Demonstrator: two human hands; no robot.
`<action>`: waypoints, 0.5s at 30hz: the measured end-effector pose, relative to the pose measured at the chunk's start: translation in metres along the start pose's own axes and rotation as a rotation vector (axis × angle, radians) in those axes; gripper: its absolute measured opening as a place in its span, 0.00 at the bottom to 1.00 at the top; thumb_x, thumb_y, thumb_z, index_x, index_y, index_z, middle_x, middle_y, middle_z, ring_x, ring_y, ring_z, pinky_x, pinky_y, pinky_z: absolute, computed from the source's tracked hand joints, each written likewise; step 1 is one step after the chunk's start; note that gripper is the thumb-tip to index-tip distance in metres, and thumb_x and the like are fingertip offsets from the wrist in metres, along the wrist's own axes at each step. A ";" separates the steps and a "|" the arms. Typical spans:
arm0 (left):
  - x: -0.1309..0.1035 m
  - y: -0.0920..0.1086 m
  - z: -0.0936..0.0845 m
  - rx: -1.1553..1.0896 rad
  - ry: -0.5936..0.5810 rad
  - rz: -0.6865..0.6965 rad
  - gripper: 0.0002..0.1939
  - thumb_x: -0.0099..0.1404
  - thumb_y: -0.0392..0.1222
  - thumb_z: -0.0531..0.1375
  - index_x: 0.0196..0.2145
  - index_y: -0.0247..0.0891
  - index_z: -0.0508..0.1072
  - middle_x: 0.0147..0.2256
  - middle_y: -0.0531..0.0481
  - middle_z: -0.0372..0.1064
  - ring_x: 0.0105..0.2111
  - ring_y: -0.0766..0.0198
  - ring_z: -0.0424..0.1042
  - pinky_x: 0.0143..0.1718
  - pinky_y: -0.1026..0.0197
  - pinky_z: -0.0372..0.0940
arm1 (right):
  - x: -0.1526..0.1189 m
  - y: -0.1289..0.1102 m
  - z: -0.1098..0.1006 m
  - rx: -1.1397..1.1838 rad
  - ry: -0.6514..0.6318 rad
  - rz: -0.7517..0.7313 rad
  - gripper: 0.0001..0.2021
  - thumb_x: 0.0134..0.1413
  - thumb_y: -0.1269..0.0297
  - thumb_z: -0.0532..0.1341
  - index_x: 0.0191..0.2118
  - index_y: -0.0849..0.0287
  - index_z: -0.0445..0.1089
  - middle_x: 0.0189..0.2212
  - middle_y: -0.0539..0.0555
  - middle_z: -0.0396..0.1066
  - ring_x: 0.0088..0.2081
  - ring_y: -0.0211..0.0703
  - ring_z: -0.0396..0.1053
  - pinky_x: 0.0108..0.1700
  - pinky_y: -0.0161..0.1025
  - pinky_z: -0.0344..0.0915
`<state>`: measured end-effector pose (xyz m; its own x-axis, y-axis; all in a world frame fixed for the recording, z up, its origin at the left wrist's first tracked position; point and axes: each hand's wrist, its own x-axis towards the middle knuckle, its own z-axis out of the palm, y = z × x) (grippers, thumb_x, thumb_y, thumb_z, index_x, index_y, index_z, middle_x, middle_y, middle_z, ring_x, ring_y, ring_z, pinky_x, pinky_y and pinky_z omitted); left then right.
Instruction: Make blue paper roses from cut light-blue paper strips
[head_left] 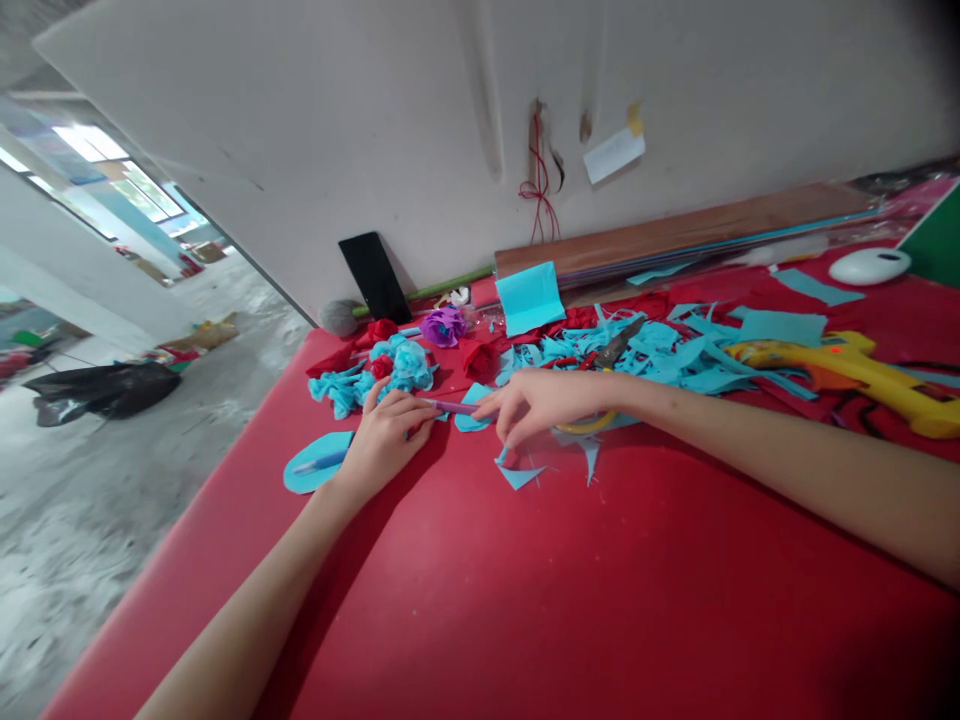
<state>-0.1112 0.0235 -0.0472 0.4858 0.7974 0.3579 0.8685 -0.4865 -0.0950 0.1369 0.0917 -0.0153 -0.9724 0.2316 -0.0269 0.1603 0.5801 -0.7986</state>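
Observation:
A thin purple stick (pixel 454 407) spans the gap between my hands, low over the red tabletop. My left hand (pixel 386 440) is closed, with one end of the stick at its fingertips and a bit of blue under its fingers. At the other end, my right hand (pixel 551 402) has bent fingers on the stick, while one fingertip points down by a small blue paper scrap (pixel 519 476). Behind the stick lies a rounded blue paper piece (pixel 472 412). Left of my left hand, a blue pen (pixel 321 462) rests on a blue paper oval (pixel 300 480).
Crumpled blue paper flowers (pixel 405 362), a purple flower (pixel 443 326) and a heap of blue paper strips (pixel 652 350) crowd the back. Scissors (pixel 621 343) lie in the heap. A yellow glue gun (pixel 862 375) is at right; a black phone (pixel 373 275) leans against the white board.

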 end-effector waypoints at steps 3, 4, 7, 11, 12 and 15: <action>0.000 0.000 -0.001 -0.003 -0.003 -0.002 0.08 0.63 0.41 0.54 0.34 0.35 0.71 0.35 0.49 0.70 0.37 0.64 0.69 0.43 0.53 0.63 | 0.000 0.000 0.000 -0.002 -0.002 -0.003 0.07 0.47 0.69 0.60 0.30 0.61 0.76 0.52 0.56 0.64 0.57 0.45 0.56 0.54 0.37 0.55; 0.000 0.000 -0.002 -0.005 -0.003 -0.003 0.08 0.63 0.41 0.54 0.34 0.35 0.71 0.35 0.50 0.70 0.36 0.64 0.69 0.43 0.53 0.63 | 0.000 0.000 0.000 -0.003 -0.002 -0.004 0.06 0.47 0.69 0.60 0.30 0.61 0.76 0.52 0.56 0.64 0.57 0.46 0.55 0.54 0.37 0.55; 0.001 0.000 -0.003 -0.009 -0.005 -0.005 0.09 0.64 0.41 0.53 0.35 0.35 0.71 0.34 0.50 0.70 0.36 0.64 0.69 0.43 0.53 0.63 | 0.000 0.001 0.000 -0.004 0.000 -0.008 0.06 0.47 0.68 0.61 0.30 0.61 0.76 0.53 0.56 0.63 0.58 0.46 0.55 0.54 0.37 0.55; 0.000 -0.001 -0.002 -0.011 -0.008 -0.015 0.09 0.64 0.41 0.53 0.34 0.35 0.71 0.34 0.50 0.71 0.37 0.64 0.69 0.44 0.52 0.62 | 0.000 0.003 0.000 -0.005 -0.004 -0.011 0.06 0.47 0.68 0.60 0.30 0.61 0.76 0.53 0.55 0.62 0.58 0.46 0.54 0.54 0.36 0.55; 0.000 -0.001 -0.001 -0.012 -0.007 -0.021 0.09 0.64 0.42 0.53 0.33 0.35 0.71 0.34 0.50 0.71 0.37 0.64 0.69 0.44 0.52 0.62 | 0.000 0.003 0.000 -0.006 -0.006 -0.012 0.06 0.47 0.68 0.60 0.30 0.61 0.76 0.54 0.55 0.62 0.58 0.46 0.54 0.54 0.36 0.55; -0.001 0.000 0.001 -0.010 0.013 -0.051 0.10 0.64 0.43 0.54 0.32 0.35 0.71 0.33 0.50 0.71 0.36 0.64 0.69 0.44 0.53 0.62 | 0.000 0.005 0.000 -0.010 -0.010 -0.022 0.07 0.47 0.69 0.60 0.30 0.61 0.76 0.55 0.55 0.61 0.58 0.46 0.53 0.55 0.36 0.55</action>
<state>-0.1116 0.0234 -0.0485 0.4399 0.8163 0.3743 0.8908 -0.4494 -0.0669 0.1374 0.0942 -0.0193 -0.9774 0.2110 -0.0158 0.1407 0.5925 -0.7932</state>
